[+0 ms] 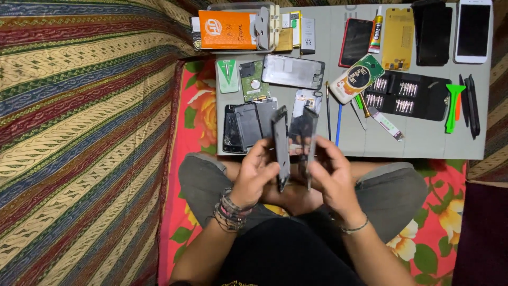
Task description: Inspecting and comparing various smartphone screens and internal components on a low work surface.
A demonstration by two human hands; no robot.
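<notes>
— What did your hands hold?
— Your left hand [255, 168] gripped a dark phone panel [281, 145] edge-up; your right hand [329, 172] clasped another phone part [307, 139] — both above your lap, near the worktop [423, 137].

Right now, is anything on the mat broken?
Yes. The black phone at the grey mat's near-left edge seems to have a cracked screen. The left hand and right hand each hold a separated phone panel edge-on.

Grey mat [423, 143] — far edge: orange box [227, 30], white phone [473, 30]; right edge: green pry tool [452, 106]; centre-right: black screwdriver-bit case [413, 96].
</notes>
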